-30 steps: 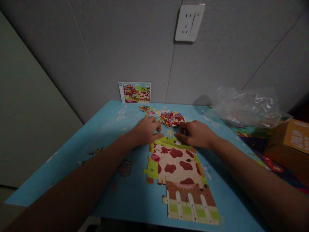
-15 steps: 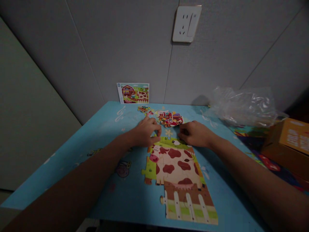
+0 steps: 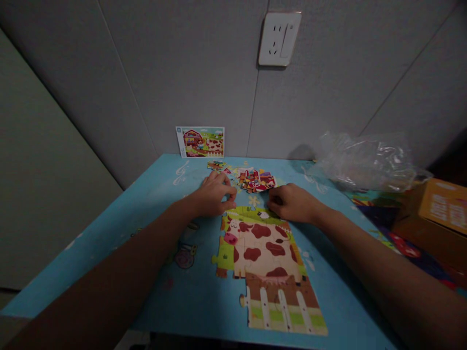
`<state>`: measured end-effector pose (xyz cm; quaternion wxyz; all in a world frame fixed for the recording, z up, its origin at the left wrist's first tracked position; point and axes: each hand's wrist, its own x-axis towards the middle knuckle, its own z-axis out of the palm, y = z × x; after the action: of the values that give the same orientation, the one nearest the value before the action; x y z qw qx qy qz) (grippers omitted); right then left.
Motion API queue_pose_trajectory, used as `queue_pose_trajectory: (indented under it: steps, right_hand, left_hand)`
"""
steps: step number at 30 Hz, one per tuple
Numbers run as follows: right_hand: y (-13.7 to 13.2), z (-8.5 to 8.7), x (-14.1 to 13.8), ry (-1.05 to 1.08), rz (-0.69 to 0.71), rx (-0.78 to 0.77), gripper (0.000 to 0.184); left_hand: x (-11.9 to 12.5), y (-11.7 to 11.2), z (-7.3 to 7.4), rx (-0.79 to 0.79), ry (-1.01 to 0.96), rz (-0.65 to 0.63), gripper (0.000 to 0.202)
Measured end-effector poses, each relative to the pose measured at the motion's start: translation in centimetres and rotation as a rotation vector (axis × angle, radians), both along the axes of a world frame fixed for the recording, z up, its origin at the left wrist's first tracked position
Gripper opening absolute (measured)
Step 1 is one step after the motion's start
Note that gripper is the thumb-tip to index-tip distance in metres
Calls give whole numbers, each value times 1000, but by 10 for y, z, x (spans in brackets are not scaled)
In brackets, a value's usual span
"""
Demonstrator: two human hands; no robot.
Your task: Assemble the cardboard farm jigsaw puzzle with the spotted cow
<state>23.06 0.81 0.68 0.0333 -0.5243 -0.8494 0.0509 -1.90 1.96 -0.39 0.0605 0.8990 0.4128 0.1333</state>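
1. Head view looks forward and down at a blue printed worktop [image 3: 189,301] against a grey panelled wall, with both bare forearms reaching in from the near edge.
2. The left hand [image 3: 215,194] is curled, its fingertips [image 3: 233,197] bunched together just past the far edge of the jigsaw puzzle. The bunching suggests a pinch, but the fingers hide whether a piece is between them.
3. The right hand [image 3: 292,203] is loosely curled, with its fingers turned down near a small printed sheep [image 3: 263,214]. It may be steadying the puzzle's edge, though whether it holds anything cannot be told.
4. The jigsaw puzzle [image 3: 260,253], showing a brown-spotted cow, lies joined and flat mid-worktop. Its far edge sits between the hands, and its white fence [image 3: 282,308] points toward the near edge.
5. Loose puzzle pieces [image 3: 255,181] lie heaped just beyond the hands, within easy reach.
6. A picture card [image 3: 200,142] of a farm scene leans against the wall at the far edge, apparently placed to stay in sight.
7. A crumpled clear plastic bag [image 3: 367,163] and an orange cardboard box [image 3: 434,218] sit far right, seemingly set aside from the work.
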Motion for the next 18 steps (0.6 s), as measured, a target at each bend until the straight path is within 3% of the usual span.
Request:
queue_pose_trajectory:
  steps: [10,12,14,16,18]
  right_hand:
    - [0,-4,-1,84,50,30,18]
    - [1,-4,-2,134,69,54,18]
    - [2,-4,-2,178,77,86,19]
    - [3,-4,1,219,78,128,20]
    - [3,-4,4,264,81,172,21]
  left_hand:
    - [-2,6,-5,-16,-16,110,18]
    - [-6,8,-6,17,-22,178,21]
    - [-14,13,-3,92,-47,350,22]
    - [-24,19,5,157,-115,609,23]
    - [-35,18,19,110,-180,860,25]
